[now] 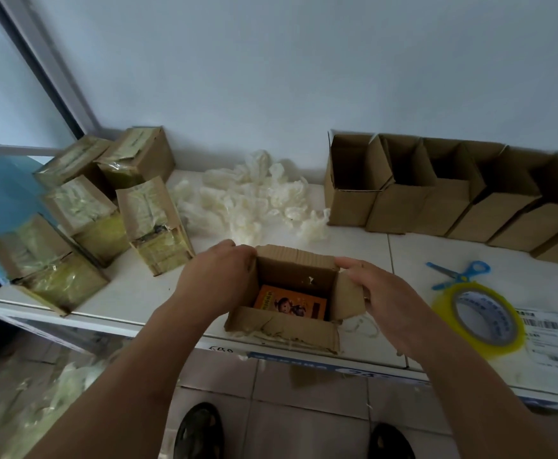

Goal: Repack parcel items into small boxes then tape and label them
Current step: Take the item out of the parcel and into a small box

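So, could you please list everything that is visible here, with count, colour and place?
open box: one, brown, front edge of table, flaps up
orange packet: one, inside the open box
taped parcels: about six, brown with yellowish tape, left side
empty boxes: a row of about six, brown, back right by the wall
plastic wrap pile: one, whitish, back middle
scissors: one, blue, right side
tape roll: one, yellowish, right, near the scissors
labels: white sheets, far right edge
table: one, white
shoes: two, dark, on the floor
hands: left and right, holding the box's side flaps
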